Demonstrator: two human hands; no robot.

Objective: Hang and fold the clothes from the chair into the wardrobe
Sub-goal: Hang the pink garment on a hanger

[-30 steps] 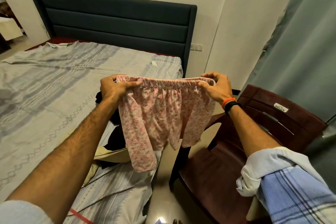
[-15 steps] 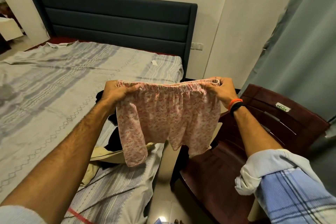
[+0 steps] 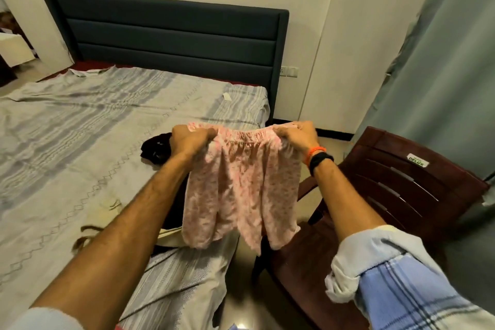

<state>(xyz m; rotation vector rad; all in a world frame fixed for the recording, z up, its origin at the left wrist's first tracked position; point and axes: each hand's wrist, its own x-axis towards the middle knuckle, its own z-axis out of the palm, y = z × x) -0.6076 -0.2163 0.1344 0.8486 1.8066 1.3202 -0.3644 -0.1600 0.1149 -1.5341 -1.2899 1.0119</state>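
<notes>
Between striped bed (image 3: 80, 128) and brown chair (image 3: 401, 190), left hand (image 3: 187, 139) and right hand (image 3: 297, 136) grip pink shorts (image 3: 241, 190).

Single head view, worn high, looking forward and down along both forearms. Wide-angle, edges bend. Hands sit close, centre frame. Faces the bed (image 3: 80, 147) and dark headboard (image 3: 174, 35) ahead-left, wall behind. Chair (image 3: 401, 187) lower right, curtain (image 3: 450, 75) at right edge. No second view.
</notes>
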